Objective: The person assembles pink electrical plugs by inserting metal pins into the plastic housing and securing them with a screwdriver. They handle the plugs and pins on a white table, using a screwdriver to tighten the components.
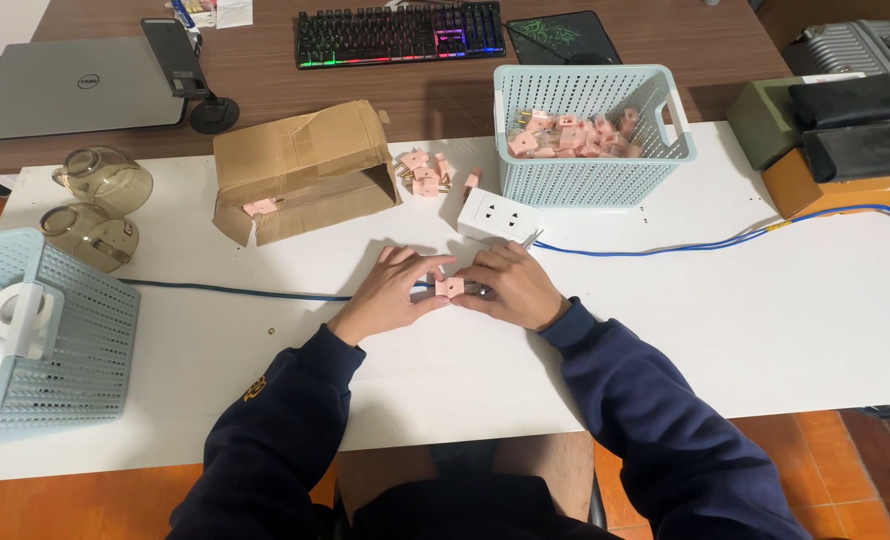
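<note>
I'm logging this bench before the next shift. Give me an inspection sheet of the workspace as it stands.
Surface: white table, pushed against a brown desk.
Job's things: small pink plug adapter pinched between both hands; white power socket block just beyond them.
Clutter: loose pink adapters, open cardboard box, light blue basket of adapters, second basket at left, two glass jars.
Hands: left hand and right hand, both on the adapter.
Cables: blue cable across the table.
Surroundings: laptop, backlit keyboard, orange floor.
</note>
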